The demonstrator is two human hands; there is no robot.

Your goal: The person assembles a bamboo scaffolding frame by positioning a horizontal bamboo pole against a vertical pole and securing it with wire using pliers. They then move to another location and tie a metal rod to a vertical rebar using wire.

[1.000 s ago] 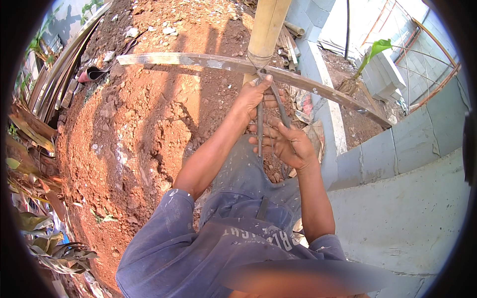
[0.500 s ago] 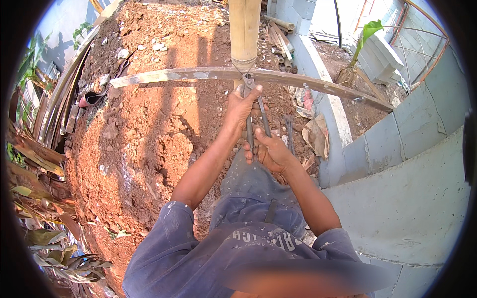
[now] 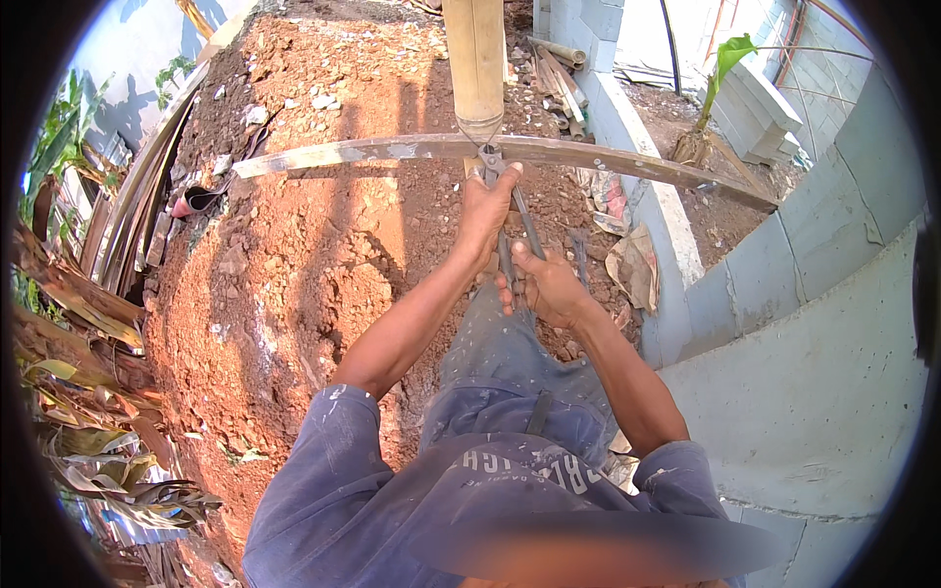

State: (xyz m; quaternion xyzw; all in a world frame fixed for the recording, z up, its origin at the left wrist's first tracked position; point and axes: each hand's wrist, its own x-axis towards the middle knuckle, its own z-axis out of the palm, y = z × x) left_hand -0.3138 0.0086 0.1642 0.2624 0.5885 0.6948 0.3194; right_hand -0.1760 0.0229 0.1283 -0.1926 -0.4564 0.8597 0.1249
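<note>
A pair of dark, long-handled pincers point(image 3: 529, 227) points up at a wire binding point(image 3: 481, 130), its jaws at the twisted wire. That wire loops round an upright bamboo pole point(image 3: 474, 64) where it crosses a wooden batten point(image 3: 392, 148). My left hand point(image 3: 487, 204) is closed near the head of the pincers, thumb along it, just below the batten; some of its fingers are hidden. Lower down, my right hand point(image 3: 554, 286) grips the handle ends, which stand slightly apart.
Reddish, lumpy soil point(image 3: 284, 265) slopes on the left, with dry banana leaves point(image 3: 118, 490) along its edge. A grey block wall point(image 3: 784, 392) runs close on my right. A crumpled paper sack point(image 3: 635, 269) and bamboo offcuts point(image 3: 561, 83) lie beside a low wall.
My right hand and the pincer handles have swung slightly to the right. The jaws stay at the wire, and my left hand keeps its hold. The whole view has shifted a little.
</note>
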